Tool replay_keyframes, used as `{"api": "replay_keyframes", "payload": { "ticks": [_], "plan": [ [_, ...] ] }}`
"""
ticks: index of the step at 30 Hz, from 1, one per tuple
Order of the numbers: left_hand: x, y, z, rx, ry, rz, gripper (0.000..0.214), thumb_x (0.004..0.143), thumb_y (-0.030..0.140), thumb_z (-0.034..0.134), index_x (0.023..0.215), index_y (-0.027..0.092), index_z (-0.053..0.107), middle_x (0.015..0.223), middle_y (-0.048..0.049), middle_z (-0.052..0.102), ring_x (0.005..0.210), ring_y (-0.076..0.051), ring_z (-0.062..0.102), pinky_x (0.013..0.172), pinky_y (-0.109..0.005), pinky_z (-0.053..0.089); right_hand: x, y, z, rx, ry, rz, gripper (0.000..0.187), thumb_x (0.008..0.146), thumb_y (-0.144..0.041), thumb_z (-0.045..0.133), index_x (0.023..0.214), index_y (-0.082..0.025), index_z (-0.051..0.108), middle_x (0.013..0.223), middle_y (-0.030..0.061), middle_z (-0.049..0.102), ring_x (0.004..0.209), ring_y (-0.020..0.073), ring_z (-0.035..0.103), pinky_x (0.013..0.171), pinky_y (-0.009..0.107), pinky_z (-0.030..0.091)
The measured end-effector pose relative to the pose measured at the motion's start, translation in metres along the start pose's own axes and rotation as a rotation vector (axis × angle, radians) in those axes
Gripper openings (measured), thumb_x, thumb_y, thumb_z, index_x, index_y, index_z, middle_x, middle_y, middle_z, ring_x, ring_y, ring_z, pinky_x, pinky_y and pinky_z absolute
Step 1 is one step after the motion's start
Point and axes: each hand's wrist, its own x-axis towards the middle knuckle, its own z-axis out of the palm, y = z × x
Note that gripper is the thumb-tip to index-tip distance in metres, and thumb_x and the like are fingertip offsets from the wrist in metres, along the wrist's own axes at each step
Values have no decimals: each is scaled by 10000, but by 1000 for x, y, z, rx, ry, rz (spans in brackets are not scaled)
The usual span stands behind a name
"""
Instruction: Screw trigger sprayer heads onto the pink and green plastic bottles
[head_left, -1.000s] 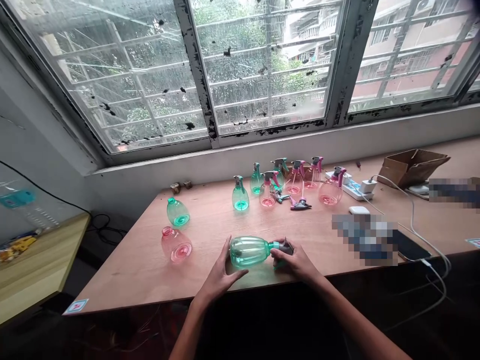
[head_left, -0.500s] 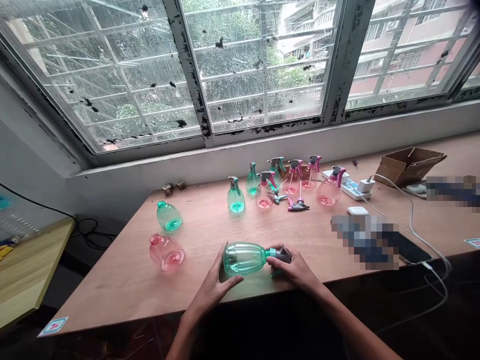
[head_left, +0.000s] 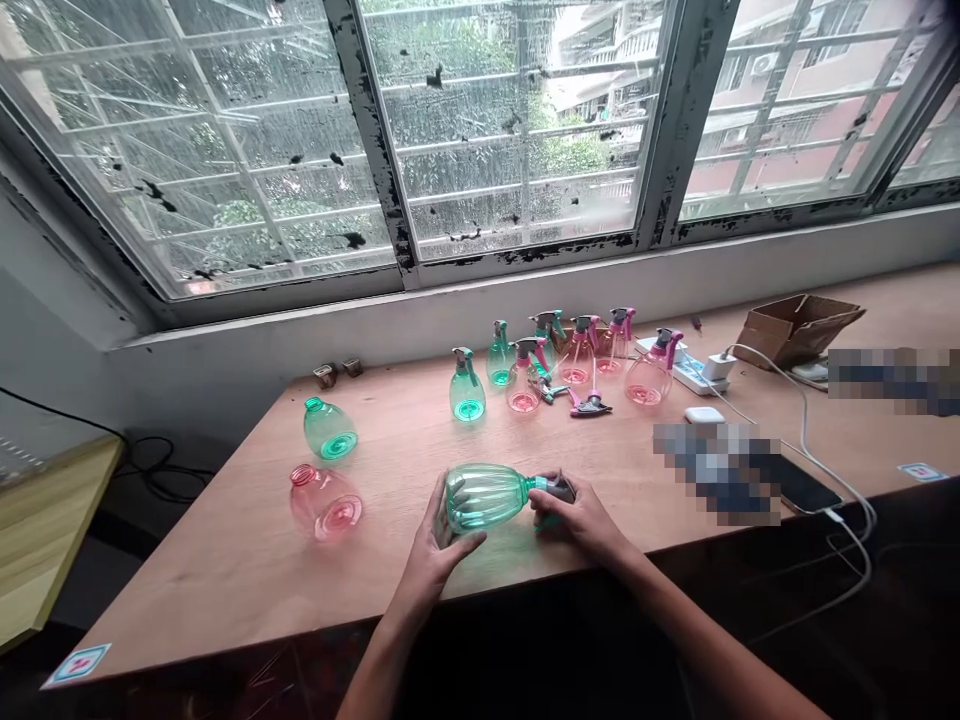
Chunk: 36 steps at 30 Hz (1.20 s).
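A clear green spray bottle lies on its side in the air just above the table's near edge, its base to the left and its neck to the right. My left hand is wrapped round the base end, thumb below. At the neck, my right hand grips the dark spray head, which its fingers partly cover. To the left on the table stand an open green bottle and an open pink bottle, both without spray heads.
Several green and pink spray bottles with heads stand at the back. A loose pink spray head lies beside them. Farther right are a power strip, a white case, a phone with its cable, and a cardboard box.
The bottle has tilted slightly, its base end rising a little, and both hands stay on it. The whole view has shifted slightly; the other things rest where they were.
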Motion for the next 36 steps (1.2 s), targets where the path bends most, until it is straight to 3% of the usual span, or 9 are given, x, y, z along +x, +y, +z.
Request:
{"api": "replay_keyframes", "payload": {
  "ticks": [3,13,18,23,30,36],
  "plan": [
    [-3,-2,-2,16,-15,-5,1023,715,311,811,1525,317,187,1537,-78,397,1407,-305,378,1185,-439,286,-1,0,-1,20,-16,4,357,763,-447,778,930,-181,609,741,-5,655,605,171,653,619,318,543],
    [0,-12,-7,114,-30,25,863,771,373,763,1493,236,311,1401,-125,545,1322,-330,486,1142,-465,345,-8,-1,-6,-119,-55,-19,309,808,-418,750,947,-176,617,663,2,684,644,174,640,674,305,520],
    [-1,-17,-6,215,-8,80,989,708,308,811,1513,295,236,1516,-84,397,1382,-311,407,1155,-444,338,-9,-1,-6,-42,-26,4,342,785,-443,762,934,-180,602,700,0,671,616,176,644,641,312,530],
    [-5,-13,-5,285,-38,106,1006,751,309,772,1531,317,137,1510,-67,425,1441,-296,312,1200,-471,239,-8,-1,-5,8,-32,-4,361,763,-452,779,918,-174,607,715,-3,656,599,175,646,633,320,535],
    [-4,-10,-8,186,-72,64,862,802,424,721,1509,218,272,1523,-139,408,1404,-347,369,1179,-492,268,-8,-2,-3,-12,-44,-6,375,743,-471,788,916,-186,616,711,-7,652,595,181,643,617,324,532],
    [-1,-14,-9,175,-49,57,908,773,346,765,1514,266,247,1525,-102,414,1400,-313,388,1187,-469,266,-6,2,-6,40,-19,12,393,747,-467,787,940,-184,594,722,-4,647,586,180,643,605,325,536]
  ]
}}
